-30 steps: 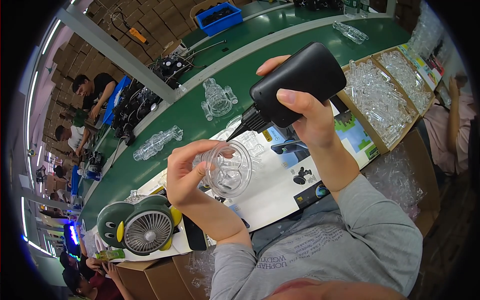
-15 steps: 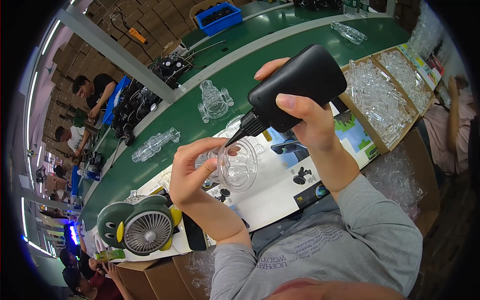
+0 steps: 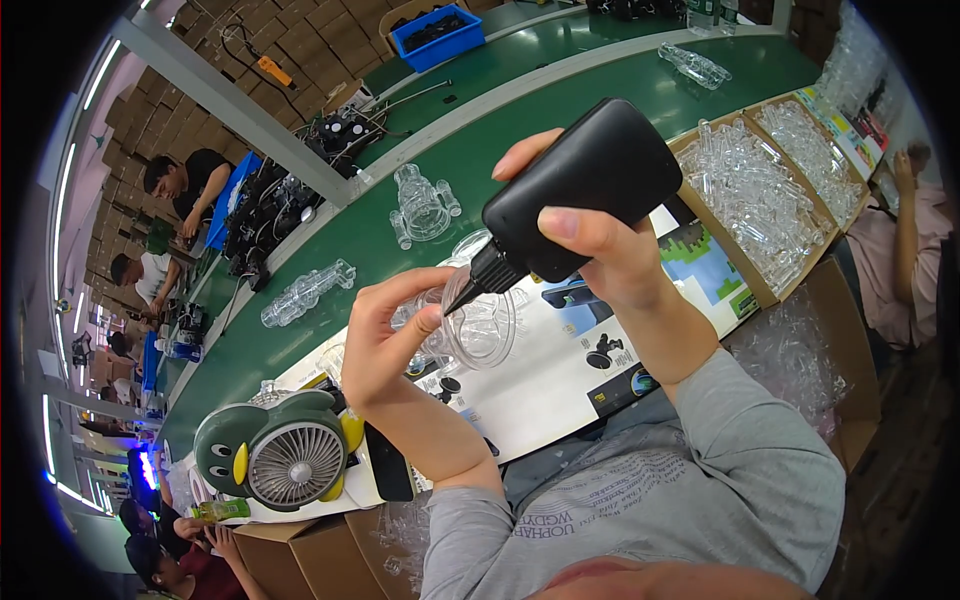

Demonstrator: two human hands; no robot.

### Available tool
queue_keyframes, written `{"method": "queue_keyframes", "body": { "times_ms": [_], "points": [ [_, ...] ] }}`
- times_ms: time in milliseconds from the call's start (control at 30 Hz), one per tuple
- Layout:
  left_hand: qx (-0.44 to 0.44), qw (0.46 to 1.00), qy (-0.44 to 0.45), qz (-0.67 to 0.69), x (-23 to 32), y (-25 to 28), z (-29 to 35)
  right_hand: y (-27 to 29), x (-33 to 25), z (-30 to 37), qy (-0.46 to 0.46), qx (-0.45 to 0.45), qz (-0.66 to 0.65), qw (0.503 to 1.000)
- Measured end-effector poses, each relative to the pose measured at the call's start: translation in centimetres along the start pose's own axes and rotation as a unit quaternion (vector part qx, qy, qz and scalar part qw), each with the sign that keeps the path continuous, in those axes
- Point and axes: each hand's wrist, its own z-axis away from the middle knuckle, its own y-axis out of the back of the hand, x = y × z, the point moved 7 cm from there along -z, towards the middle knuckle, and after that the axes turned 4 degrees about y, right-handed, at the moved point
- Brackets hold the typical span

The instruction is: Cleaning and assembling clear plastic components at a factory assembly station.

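Observation:
My left hand [image 3: 385, 335] is closed on a clear plastic part [image 3: 495, 345] with a round, ring-like rim, pinching it between thumb and fingers. Tipped nozzle-down, a black squeeze bottle [image 3: 585, 185] is gripped in my right hand [image 3: 610, 255]. Its thin tapered tip reaches the clear part close to my left thumb; whether it touches cannot be made out. Beyond my hands a clear figure-shaped piece [image 3: 422, 208] stands on the green table [image 3: 370, 265], and a long clear piece [image 3: 308, 292] lies to its left.
A green penguin-shaped fan [image 3: 290, 455] and a dark phone [image 3: 388, 468] lie left of my forearm. Cardboard boxes of clear parts [image 3: 755, 195] stand at the right. Printed card sheets [image 3: 545, 400] cover the near table. Other people [image 3: 185, 185] work at the left; another sits at the right.
The bottle has shifted slightly left and down, its nozzle moving along the clear part toward my left thumb. The clear part's rim has tilted and risen a little.

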Motion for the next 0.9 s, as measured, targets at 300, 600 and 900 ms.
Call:
{"method": "queue_keyframes", "body": {
  "times_ms": [300, 600, 900],
  "points": [
    [0.203, 0.977, -0.045, 0.04, -0.1, 4.5, 1.5, 5.7, 2.1, -2.8, 0.116, 0.036, 0.246, 0.962],
    [0.3, 0.943, -0.097, 0.109, -0.8, 6.1, 1.1, 15.9, 15.0, 1.2, 0.038, -0.298, 0.732, 0.612],
    [0.343, 0.929, -0.096, 0.104, -1.4, 6.2, 0.3, 4.9, 10.6, -0.9, -0.038, -0.294, 0.574, 0.763]
  ]
}}
